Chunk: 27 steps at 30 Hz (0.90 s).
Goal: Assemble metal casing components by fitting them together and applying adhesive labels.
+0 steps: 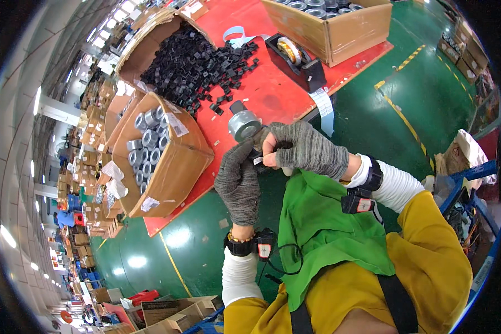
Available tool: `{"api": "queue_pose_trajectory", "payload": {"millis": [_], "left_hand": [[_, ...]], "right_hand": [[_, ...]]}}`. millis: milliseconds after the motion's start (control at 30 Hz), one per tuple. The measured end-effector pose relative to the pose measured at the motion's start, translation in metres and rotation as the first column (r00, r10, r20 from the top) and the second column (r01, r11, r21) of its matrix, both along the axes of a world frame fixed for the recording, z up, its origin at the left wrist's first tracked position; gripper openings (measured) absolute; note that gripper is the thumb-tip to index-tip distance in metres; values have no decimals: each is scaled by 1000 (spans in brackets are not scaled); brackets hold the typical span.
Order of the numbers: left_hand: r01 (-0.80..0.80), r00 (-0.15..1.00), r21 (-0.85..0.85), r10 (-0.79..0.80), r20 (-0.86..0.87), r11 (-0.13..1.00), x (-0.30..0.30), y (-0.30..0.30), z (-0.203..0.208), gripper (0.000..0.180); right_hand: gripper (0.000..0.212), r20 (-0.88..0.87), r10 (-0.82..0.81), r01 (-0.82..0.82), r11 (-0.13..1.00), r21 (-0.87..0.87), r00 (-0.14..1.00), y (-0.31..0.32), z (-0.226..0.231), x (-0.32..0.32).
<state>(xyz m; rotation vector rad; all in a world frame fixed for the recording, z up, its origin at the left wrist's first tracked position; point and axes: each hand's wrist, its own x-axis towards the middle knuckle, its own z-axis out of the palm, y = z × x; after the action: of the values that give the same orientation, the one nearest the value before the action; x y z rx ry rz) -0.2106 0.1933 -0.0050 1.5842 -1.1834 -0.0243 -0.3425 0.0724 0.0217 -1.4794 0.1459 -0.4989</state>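
My left hand (238,181), in a grey knit glove, is closed, its fingers curled at the table's near edge. What they grip is mostly hidden, with something dark between the two hands. Just beyond these fingertips a silver-grey tape roll (244,126) stands tilted; whether I hold it or it rests on the table I cannot tell. A small black piece (238,107) adjoins its far side. My right hand (306,149), in a matching glove with bare fingertips, comes in from the right. Its thumb and finger pinch a small white label (258,161) close to the left hand.
Small black plastic parts (197,67) spill from a tipped carton onto the red table (278,92). Cartons of grey rolls stand left (175,161) and far right (353,33). Between them sits a black tape dispenser (300,67), a label strip (324,108) hanging over the edge.
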Motion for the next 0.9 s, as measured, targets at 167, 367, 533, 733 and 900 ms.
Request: {"api": "queue_pose_trajectory", "payload": {"millis": [167, 367, 533, 733, 900], "left_hand": [[-5, 997, -38, 3, -74, 999, -9, -2, 6, 26], [-1, 999, 18, 2, -54, 1000, -8, -1, 3, 23], [31, 987, -20, -34, -157, 999, -17, -1, 5, 22], [59, 879, 10, -47, -475, 998, -15, 6, 1, 20], [103, 855, 37, -70, -514, 994, -11, 9, 3, 19]], "right_hand": [[13, -32, -68, 67, 997, -26, 997, 1, -8, 2], [21, 18, -66, 65, 996, 58, 998, 3, -4, 0], [24, -39, -162, 149, 961, -232, 986, 3, 7, 0], [28, -4, -30, 29, 990, -135, 1000, -13, -31, 6], [27, 345, -160, 359, 670, -650, 925, -5, -13, -7]]}}
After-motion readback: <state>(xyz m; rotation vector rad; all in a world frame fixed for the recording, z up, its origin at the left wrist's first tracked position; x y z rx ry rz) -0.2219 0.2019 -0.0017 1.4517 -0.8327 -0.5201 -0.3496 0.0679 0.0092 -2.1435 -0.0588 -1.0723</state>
